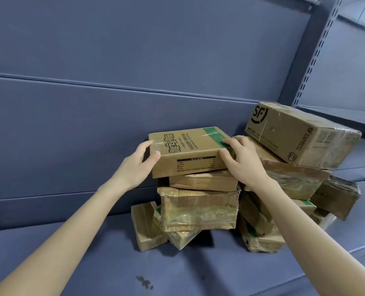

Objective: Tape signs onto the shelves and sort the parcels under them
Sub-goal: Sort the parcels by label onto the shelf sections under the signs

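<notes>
**Handling the flat box [188, 144]**

Left hand [142, 162] and right hand [241, 159] each grip one end of the flat box at frame centre, fingers curled over its top. Keep it level: the crushed boxes [198, 210] beneath look unsteady. The tilted printed box [301, 133], centre right, crowds the right hand

Your left hand [138, 165] grips the left end of the top box [190, 150] and your right hand [241, 161] its right end, thumbs on the near face. That box lies on a thinner box [203, 181], which lies on a third box [198, 210], all on the shelf [70, 253] before the back panel [113, 103]. A small parcel [145, 227] leans at the stack's lower left. Just right, a second pile [284, 176] carries the SF box [301, 135], tilted, near the upright post [318, 50].
</notes>
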`<action>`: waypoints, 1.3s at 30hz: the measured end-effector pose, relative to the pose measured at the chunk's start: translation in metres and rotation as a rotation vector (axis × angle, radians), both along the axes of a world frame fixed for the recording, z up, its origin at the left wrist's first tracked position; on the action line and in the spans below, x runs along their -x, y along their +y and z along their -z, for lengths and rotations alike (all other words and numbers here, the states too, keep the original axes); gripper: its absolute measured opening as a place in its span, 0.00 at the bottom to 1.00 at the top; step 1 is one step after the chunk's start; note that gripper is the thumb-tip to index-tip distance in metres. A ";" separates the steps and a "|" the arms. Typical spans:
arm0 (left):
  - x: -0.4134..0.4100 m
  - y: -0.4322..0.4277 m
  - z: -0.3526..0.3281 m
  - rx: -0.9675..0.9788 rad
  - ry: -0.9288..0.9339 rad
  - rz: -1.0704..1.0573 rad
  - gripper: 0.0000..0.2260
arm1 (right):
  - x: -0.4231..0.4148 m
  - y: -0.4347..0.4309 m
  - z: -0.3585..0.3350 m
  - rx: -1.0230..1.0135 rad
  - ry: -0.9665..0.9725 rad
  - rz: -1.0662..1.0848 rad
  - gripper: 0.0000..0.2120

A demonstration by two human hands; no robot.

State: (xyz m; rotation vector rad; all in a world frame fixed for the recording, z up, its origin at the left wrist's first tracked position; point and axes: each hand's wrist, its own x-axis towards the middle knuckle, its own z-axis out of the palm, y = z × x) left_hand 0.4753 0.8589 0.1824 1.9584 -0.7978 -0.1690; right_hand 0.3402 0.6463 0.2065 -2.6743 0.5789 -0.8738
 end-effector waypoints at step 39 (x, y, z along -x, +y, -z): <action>0.092 0.052 -0.018 0.842 0.217 -0.446 0.18 | -0.010 0.077 -0.017 -0.617 -0.453 -0.645 0.27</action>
